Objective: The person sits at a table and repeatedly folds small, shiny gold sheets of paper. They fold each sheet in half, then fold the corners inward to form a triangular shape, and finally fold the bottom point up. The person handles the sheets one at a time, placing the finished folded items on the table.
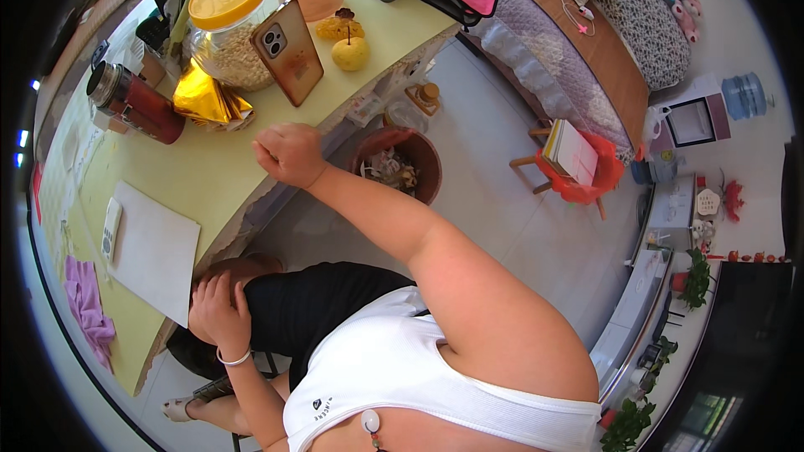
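My right hand (pixel 289 153) is closed in a fist at the near edge of the table (pixel 205 176), and nothing sticks out of it. Just beyond it stands a gold smartphone (pixel 289 59), its camera side toward me, tilted by a clear jar (pixel 234 54) with a yellow lid and pale contents. Below the table edge, my left hand (pixel 219 314) lies on my knee with its fingers stretched out, a bracelet at the wrist. A pale flat sheet or board (pixel 155 251) on the table is nearest to it, with a white remote control (pixel 110 228) at its left side.
A dark red thermos (pixel 138 105), a gold foil packet (pixel 209 96) and a yellow round fruit (pixel 350 54) stand farther along the table. A purple cloth (pixel 88 310) lies at its left. A waste bin (pixel 431 172) and a red stool (pixel 586 184) are on the floor.
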